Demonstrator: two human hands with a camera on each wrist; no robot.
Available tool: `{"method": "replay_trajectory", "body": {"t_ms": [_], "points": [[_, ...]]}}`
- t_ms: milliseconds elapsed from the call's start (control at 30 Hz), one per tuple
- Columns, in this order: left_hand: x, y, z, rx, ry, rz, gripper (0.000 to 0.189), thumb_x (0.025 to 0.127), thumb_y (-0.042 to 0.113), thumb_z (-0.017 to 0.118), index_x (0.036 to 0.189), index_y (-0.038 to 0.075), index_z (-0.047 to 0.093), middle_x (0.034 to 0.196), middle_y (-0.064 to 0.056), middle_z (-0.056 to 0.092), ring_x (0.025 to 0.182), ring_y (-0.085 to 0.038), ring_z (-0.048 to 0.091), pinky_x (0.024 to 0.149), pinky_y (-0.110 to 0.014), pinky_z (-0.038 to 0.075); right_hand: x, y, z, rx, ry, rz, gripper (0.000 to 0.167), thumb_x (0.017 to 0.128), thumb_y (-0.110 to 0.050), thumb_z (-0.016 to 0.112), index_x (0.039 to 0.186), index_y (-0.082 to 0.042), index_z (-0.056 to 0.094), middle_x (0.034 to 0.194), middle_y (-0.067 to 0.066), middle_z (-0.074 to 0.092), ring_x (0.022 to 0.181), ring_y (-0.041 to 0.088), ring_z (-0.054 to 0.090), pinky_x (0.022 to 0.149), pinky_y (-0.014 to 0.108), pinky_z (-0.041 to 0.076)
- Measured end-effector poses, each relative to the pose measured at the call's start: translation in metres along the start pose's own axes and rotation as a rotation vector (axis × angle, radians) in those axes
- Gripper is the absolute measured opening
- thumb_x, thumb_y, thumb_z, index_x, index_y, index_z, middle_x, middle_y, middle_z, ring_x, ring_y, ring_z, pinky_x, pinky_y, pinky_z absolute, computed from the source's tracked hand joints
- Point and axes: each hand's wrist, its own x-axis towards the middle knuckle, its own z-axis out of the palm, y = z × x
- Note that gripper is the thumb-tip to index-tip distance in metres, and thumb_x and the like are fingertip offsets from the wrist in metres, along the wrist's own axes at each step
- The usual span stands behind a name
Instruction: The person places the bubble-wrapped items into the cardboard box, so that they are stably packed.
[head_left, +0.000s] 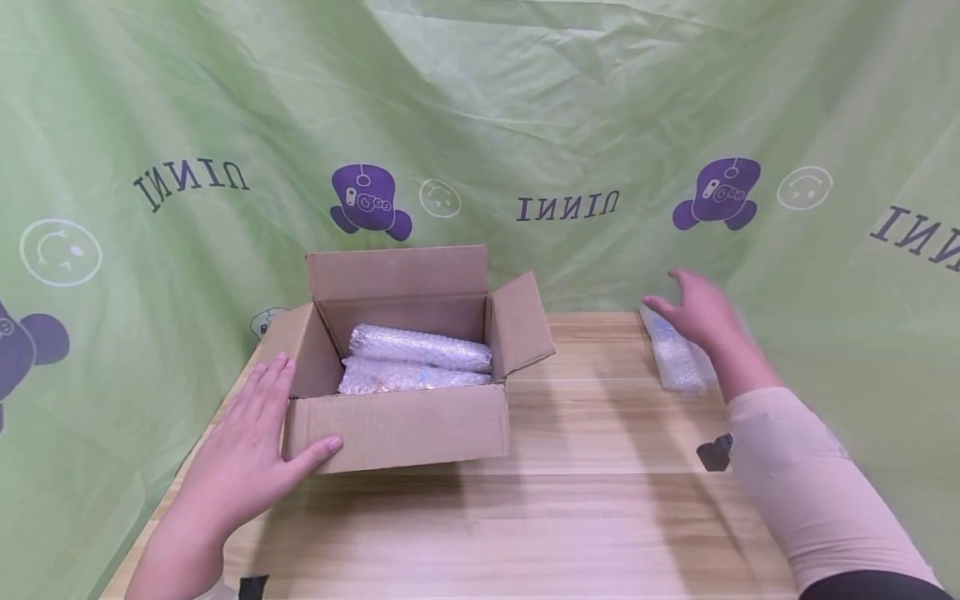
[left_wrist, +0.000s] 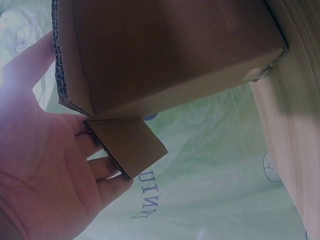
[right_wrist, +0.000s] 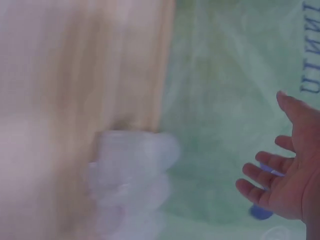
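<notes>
An open cardboard box (head_left: 397, 429) stands on the table with its flaps spread. Inside lie two bubble-wrapped bundles, one a roll (head_left: 420, 346) at the back and the other a flatter packet (head_left: 408, 377) in front. My left hand (head_left: 243, 450) rests against the box's left front corner, fingers along the left flap (left_wrist: 127, 145) and thumb on the front flap. Over at the right, my right hand (head_left: 697, 308) reaches above another bubble-wrapped packet (head_left: 675, 358), fingers spread and holding nothing. In the right wrist view that packet (right_wrist: 130, 170) is blurred and apart from the hand.
The wooden table (head_left: 585, 500) reaches back to a green printed curtain (head_left: 480, 108), which also hangs at both sides. A small black piece (head_left: 715, 452) is near the right forearm, and another black piece (head_left: 253, 587) is by the left wrist.
</notes>
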Motion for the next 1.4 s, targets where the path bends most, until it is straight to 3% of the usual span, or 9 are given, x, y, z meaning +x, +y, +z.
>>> {"method": "replay_trajectory", "body": {"t_ms": [167, 433, 800, 1133, 1400], "points": [[-0.001, 0.001, -0.002, -0.004, -0.005, -0.003, 0.108, 0.085, 0.064, 0.063, 0.158, 0.007, 0.008, 0.165, -0.014, 0.011, 0.152, -0.036, 0.007, 0.126, -0.037, -0.001, -0.004, 0.025, 0.025, -0.041, -0.013, 0.062, 0.088, 0.093, -0.057, 0.055, 0.149, 0.007, 0.029, 0.147, 0.036, 0.033, 0.132, 0.056, 0.031, 0.110, 0.068, 0.026], [-0.001, 0.002, -0.003, -0.003, -0.014, -0.005, 0.108, 0.085, 0.064, 0.063, 0.158, 0.008, 0.007, 0.165, -0.014, 0.010, 0.152, -0.036, 0.007, 0.125, -0.037, -0.002, -0.013, 0.048, 0.050, -0.061, -0.090, 0.175, 0.097, 0.092, -0.063, 0.053, 0.149, 0.010, 0.023, 0.147, 0.041, 0.026, 0.131, 0.061, 0.027, 0.107, 0.071, 0.026], [-0.001, 0.001, -0.001, 0.006, -0.019, -0.010, 0.108, 0.085, 0.065, 0.062, 0.159, 0.008, 0.007, 0.165, -0.012, 0.008, 0.152, -0.035, 0.006, 0.125, -0.034, -0.005, -0.018, 0.060, 0.062, -0.126, -0.152, 0.181, 0.109, 0.088, -0.073, 0.048, 0.148, 0.015, 0.021, 0.141, 0.046, 0.027, 0.127, 0.065, 0.026, 0.109, 0.072, 0.020], [0.000, 0.000, 0.000, 0.011, -0.019, -0.013, 0.108, 0.085, 0.066, 0.061, 0.159, 0.008, 0.006, 0.166, -0.010, 0.007, 0.152, -0.036, 0.007, 0.126, -0.037, -0.001, -0.018, 0.061, 0.070, -0.179, -0.171, 0.186, 0.092, 0.092, -0.051, 0.058, 0.146, 0.015, 0.025, 0.138, 0.048, 0.029, 0.125, 0.068, 0.024, 0.112, 0.071, 0.012], [0.000, 0.000, 0.000, 0.009, -0.019, -0.011, 0.108, 0.085, 0.065, 0.061, 0.159, 0.008, 0.007, 0.166, -0.011, 0.008, 0.152, -0.034, 0.005, 0.126, -0.036, -0.002, -0.020, 0.060, 0.071, -0.181, -0.181, 0.187, 0.081, 0.093, -0.040, 0.058, 0.144, 0.014, 0.028, 0.137, 0.045, 0.033, 0.123, 0.066, 0.026, 0.106, 0.073, 0.024]]}}
